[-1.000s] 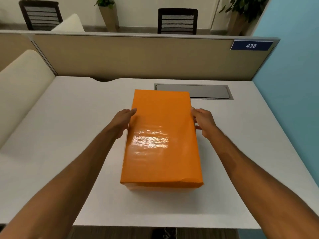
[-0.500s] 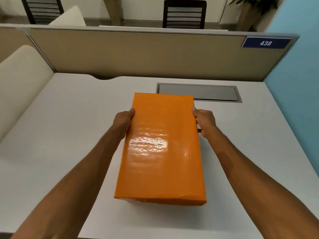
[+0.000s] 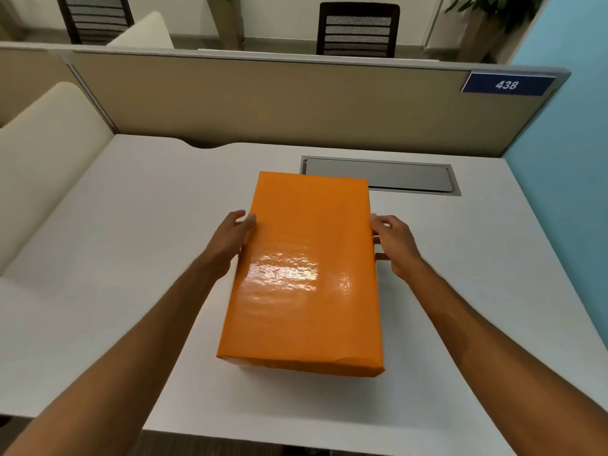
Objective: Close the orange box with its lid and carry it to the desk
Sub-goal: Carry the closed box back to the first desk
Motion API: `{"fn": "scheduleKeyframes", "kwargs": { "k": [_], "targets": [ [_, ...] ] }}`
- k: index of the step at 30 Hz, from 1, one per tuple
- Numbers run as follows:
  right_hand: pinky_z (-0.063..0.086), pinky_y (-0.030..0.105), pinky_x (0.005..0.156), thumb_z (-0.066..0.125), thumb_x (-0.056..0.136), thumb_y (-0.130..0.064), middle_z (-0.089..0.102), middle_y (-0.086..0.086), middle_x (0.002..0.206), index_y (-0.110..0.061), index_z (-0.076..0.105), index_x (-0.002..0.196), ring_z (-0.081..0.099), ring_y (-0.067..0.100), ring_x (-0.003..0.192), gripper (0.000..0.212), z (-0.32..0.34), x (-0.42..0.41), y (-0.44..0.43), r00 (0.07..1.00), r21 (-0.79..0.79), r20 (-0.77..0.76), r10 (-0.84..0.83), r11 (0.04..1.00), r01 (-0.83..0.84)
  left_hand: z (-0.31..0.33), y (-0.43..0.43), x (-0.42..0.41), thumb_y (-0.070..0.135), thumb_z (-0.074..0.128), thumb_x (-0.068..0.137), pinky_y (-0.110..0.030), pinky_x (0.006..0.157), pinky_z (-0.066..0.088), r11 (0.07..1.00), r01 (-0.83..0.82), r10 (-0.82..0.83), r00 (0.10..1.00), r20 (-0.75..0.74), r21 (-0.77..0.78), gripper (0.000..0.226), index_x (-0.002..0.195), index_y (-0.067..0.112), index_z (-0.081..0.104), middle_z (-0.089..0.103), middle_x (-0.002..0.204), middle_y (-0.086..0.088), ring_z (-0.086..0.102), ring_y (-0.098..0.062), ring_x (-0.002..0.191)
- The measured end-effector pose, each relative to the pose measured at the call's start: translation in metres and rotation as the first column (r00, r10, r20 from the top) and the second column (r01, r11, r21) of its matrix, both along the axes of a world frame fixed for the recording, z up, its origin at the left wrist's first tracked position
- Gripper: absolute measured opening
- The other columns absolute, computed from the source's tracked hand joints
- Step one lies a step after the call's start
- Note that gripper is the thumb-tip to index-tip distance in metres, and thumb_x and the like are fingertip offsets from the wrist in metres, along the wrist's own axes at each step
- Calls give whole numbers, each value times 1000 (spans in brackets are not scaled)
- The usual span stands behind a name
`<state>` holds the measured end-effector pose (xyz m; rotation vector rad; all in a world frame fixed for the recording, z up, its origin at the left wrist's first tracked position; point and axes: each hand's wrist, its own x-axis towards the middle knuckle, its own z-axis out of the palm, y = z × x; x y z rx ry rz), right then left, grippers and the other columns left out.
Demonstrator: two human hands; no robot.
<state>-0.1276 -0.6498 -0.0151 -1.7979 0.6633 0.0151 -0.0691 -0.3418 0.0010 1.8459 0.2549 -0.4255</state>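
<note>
Orange box [image 3: 304,274], lid on, at mid-desk on the white desk [image 3: 108,258], clasped from both sides: left hand [image 3: 230,246] flat against the left edge, thumb on the lid's rim; right hand [image 3: 393,245] curled around the right edge, fingers partly hidden. Far end just overlapping the grey cable hatch [image 3: 394,176]. Bare surface left, right and near; beige partition [image 3: 279,103] behind, blue wall [image 3: 559,192] at right.

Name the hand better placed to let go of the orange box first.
Right, probably. The right hand shows fingers spread loosely beside the orange box; the left hand presses its side.
</note>
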Motion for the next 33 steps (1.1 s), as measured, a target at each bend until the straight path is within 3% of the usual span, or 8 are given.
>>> {"fn": "scheduleKeyframes", "kwargs": {
  "k": [4, 7, 11, 15, 22, 33],
  "targets": [
    [56, 31, 62, 58, 93, -50, 63, 3, 117, -22, 46, 139, 63, 14, 98, 55, -12, -47, 2, 998, 112, 6, 66, 991, -66, -9, 19, -44, 49, 58, 92, -53, 100, 40, 997, 55, -58, 997, -44, -61, 71, 152, 31, 26, 44, 148, -2, 49, -32, 127],
    [55, 31, 64, 60, 91, -51, 62, -1, 123, -29, 42, 141, 63, 14, 104, 57, -18, -72, 7, 993, 223, 51, 103, 968, -112, -13, 25, -70, 51, 62, 87, -44, 87, 48, 993, 71, -79, 994, -72, -99, 78, 152, 37, 20, 47, 136, 2, 57, -23, 107],
    [57, 34, 67, 69, 86, -48, 65, -4, 123, -35, 47, 136, 65, 18, 107, 56, -24, -90, 17, 992, 336, 94, 79, 936, -106, -14, 27, -85, 56, 66, 79, -46, 80, 59, 989, 77, -87, 993, -79, -125, 81, 147, 41, 26, 54, 131, -3, 66, -28, 104],
    [59, 38, 70, 72, 83, -45, 67, -3, 121, -31, 52, 133, 67, 20, 106, 55, -26, -96, 21, 991, 348, 129, 35, 934, -78, -12, 28, -91, 59, 66, 76, -43, 77, 60, 989, 92, -98, 994, -42, -114, 85, 149, 42, 27, 57, 128, -3, 67, -26, 102],
    [58, 23, 57, 69, 88, -41, 70, -14, 115, -27, 47, 145, 73, 6, 92, 63, -19, -83, 26, 981, 372, 186, 54, 920, -121, -5, 36, -90, 50, 67, 83, -43, 76, 60, 993, 64, -62, 998, 20, -96, 77, 150, 37, 32, 61, 126, -5, 69, -26, 100],
    [56, 20, 54, 67, 90, -41, 68, -17, 115, -25, 44, 148, 72, -1, 89, 64, 6, -17, 89, 962, 341, 244, 125, 917, -206, 24, 101, -47, 55, 68, 76, -35, 66, 59, 996, 9, -1, 996, 86, -94, 84, 150, 36, 34, 63, 122, 0, 70, -22, 98]
  ]
}}
